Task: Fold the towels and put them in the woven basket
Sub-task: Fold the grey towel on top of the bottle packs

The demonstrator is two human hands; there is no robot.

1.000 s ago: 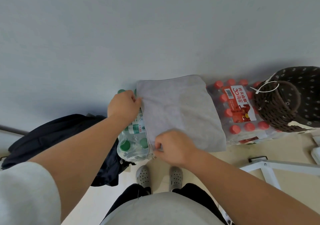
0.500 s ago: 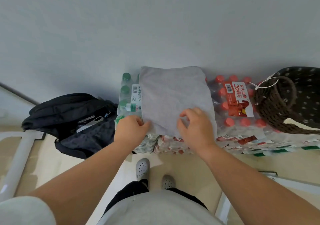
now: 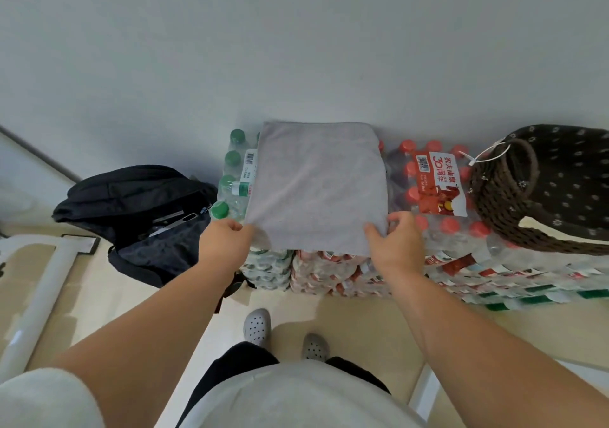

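Stacked water-bottle packs [image 3: 438, 193] against a grey wall carry the folded grey towel [image 3: 316, 187], its long axis running near to far. The left hand [image 3: 224, 246] pinches its near left corner between curled fingers, and the right hand [image 3: 397, 246] pinches the near right. The woven basket [image 3: 486, 200] sits just right, and a black backpack [image 3: 138, 210] lies left.

woven basket [image 3: 514, 203] cut off at right edge, bottle packs [image 3: 438, 197] partly hidden under towel [image 3: 316, 187]
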